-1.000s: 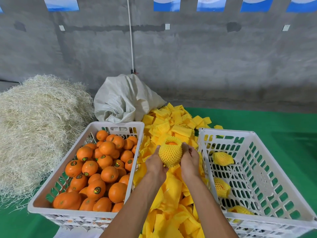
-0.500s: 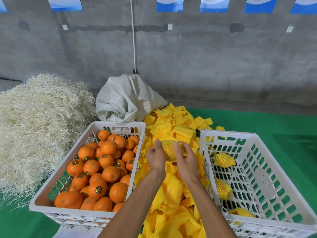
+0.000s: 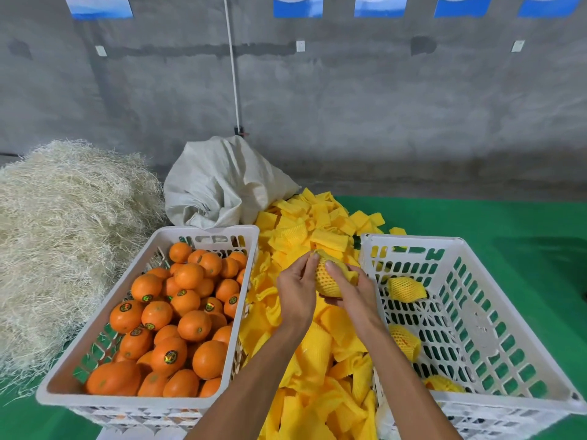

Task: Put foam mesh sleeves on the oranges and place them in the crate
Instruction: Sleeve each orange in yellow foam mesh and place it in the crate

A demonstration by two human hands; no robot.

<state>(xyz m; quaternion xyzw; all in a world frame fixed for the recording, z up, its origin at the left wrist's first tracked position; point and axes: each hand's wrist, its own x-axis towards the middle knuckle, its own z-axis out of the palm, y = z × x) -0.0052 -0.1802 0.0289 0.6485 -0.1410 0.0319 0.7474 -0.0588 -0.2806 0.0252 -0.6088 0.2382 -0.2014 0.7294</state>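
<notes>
An orange wrapped in a yellow foam mesh sleeve [image 3: 327, 277] is held between both hands above the pile of loose yellow sleeves [image 3: 317, 354]. My left hand [image 3: 295, 290] pinches the sleeve's upper end with its fingertips. My right hand [image 3: 352, 290] grips the wrapped orange from the right and below. The white crate on the left [image 3: 203, 233] is full of bare oranges [image 3: 178, 319]. The white crate on the right [image 3: 470, 312] holds three sleeved oranges [image 3: 405, 289] along its left side.
A heap of pale straw-like packing [image 3: 63, 233] lies at the left. A white woven sack [image 3: 222, 188] sits behind the crates against a concrete wall. Green matting [image 3: 508, 223] covers the ground to the right.
The sleeve has been pulled over the orange, so the bare top seen earlier is covered. Both hands have shifted a little right toward the right crate, and the left fingers now pinch the sleeve's end.
</notes>
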